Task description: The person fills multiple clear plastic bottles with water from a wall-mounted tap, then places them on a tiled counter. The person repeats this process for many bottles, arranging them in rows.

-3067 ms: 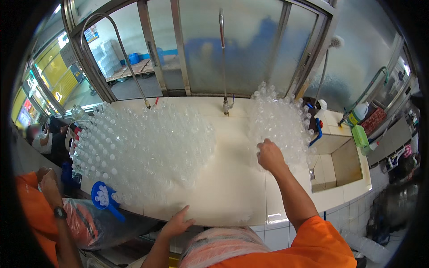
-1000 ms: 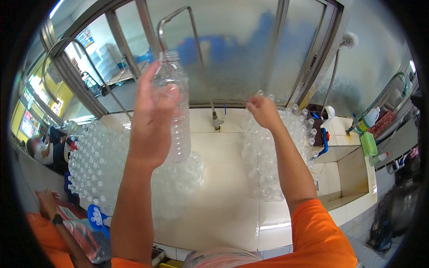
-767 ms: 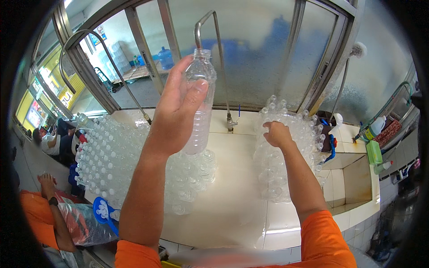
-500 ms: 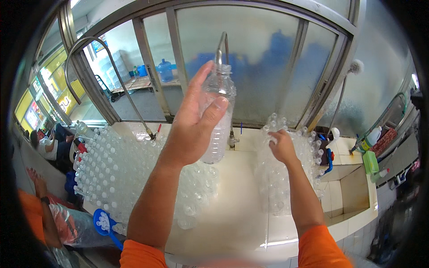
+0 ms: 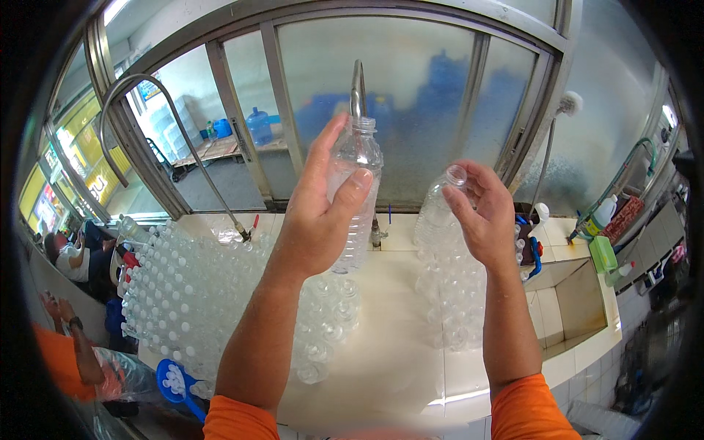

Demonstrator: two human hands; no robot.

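In the middle, my left hand (image 5: pixel 317 220) is wrapped round a clear plastic bottle (image 5: pixel 359 155), upright with its open neck at a curved metal spout (image 5: pixel 358 88). Whether the spout's tip reaches inside is unclear. To the right, my right hand (image 5: pixel 485 216) grips a second clear bottle (image 5: pixel 435 209) near its neck, thumb in front. That bottle has no cap and tilts slightly. Beneath it stand several uncapped clear bottles (image 5: pixel 453 304), partly hidden by my right hand and forearm. A large cluster of clear bottles (image 5: pixel 220 286), many with white caps, covers the left of the counter.
A second curved pipe (image 5: pixel 187 132) rises at the left. A blue dipper (image 5: pixel 174 381) with white caps hangs at the near left edge. On the right are a tiled basin (image 5: pixel 576 308) and a green container (image 5: pixel 603 255). Another person's arm (image 5: pixel 84 352) shows at far left.
My right hand has gone from reaching among the right-hand bottles to holding one, raised and drawn nearer. My left hand keeps its bottle at the spout.
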